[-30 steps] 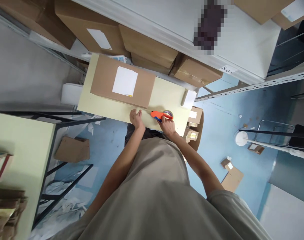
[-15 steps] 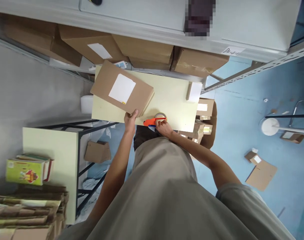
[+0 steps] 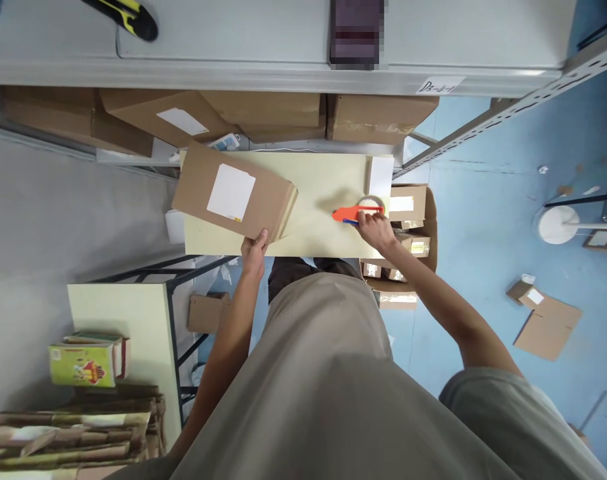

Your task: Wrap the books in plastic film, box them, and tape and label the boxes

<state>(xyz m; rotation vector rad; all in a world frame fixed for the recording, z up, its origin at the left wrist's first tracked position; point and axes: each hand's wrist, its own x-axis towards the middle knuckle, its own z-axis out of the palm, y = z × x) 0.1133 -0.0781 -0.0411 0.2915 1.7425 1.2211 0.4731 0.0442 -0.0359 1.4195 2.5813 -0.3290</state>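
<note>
"Holding anything in the left hand [image 3: 254, 253]?"

"Yes. It grips the near edge of a brown cardboard box [image 3: 264, 205], close to the right corner, thumb on top. I cannot see all its fingers. The box sits at a slant over the left part of a pale yellow table [image 3: 323, 177], a white label [image 3: 232, 192] on its upper face."

"And the right hand [image 3: 376, 231]?"

"It is closed around an orange and blue tape dispenser [image 3: 346, 213], over the table's right part, well apart from the box. I cannot tell whether the dispenser touches the tabletop."

"What is around them?"

"A small white box [image 3: 382, 175] is just beyond the dispenser. Past the far edge, large cartons [image 3: 268, 110] stand below a grey shelf [image 3: 223, 77]."
</note>
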